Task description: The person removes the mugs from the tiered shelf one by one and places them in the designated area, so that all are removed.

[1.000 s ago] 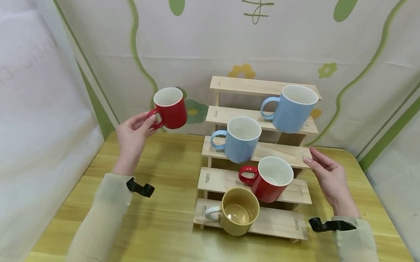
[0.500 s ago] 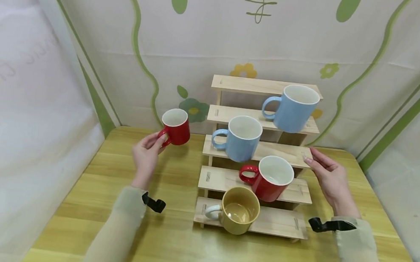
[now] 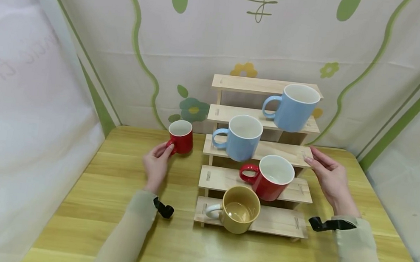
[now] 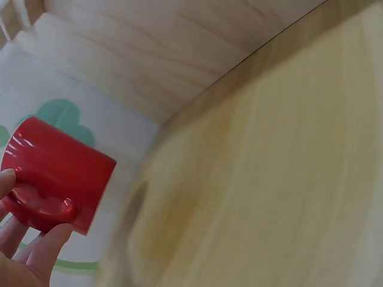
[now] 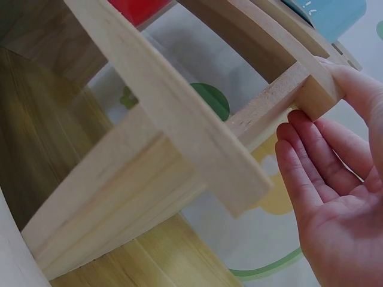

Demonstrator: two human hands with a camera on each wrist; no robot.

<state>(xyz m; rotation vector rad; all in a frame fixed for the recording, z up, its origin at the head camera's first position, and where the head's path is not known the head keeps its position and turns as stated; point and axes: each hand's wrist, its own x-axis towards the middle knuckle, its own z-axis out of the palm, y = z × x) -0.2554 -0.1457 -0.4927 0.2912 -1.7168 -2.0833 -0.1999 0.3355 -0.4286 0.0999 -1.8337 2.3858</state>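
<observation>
The left grip [image 3: 155, 163] pinches a red mug [image 3: 181, 137] by its handle [image 4: 45, 208], with thumb and fingers together on it; probably this hold is chosen so that the body and the rim stay free. The mug lies just beyond the fingertips, on the far right side of this grip, with its mouth upward. It is left of the wooden stand [image 3: 281, 222] and apart from it, near the far edge of the tabletop [image 3: 83, 203]; in the left wrist view its base seems to be above the surface, not resting there. The right grip [image 3: 330, 175] holds the right end of the middle board [image 3: 275, 152], thumb above and fingers below, perhaps in order to steady the stand, which looks light. Four other mugs stand on its steps, all with the handle toward the left, an arrangement which should make each handle easy for a left hand: a yellow mug [image 3: 233, 221] on the nearest board, a second red mug [image 3: 271, 189] above it, a blue mug [image 3: 242, 145] on the middle board, and another blue mug [image 3: 294, 114] one step higher, to the far right.
</observation>
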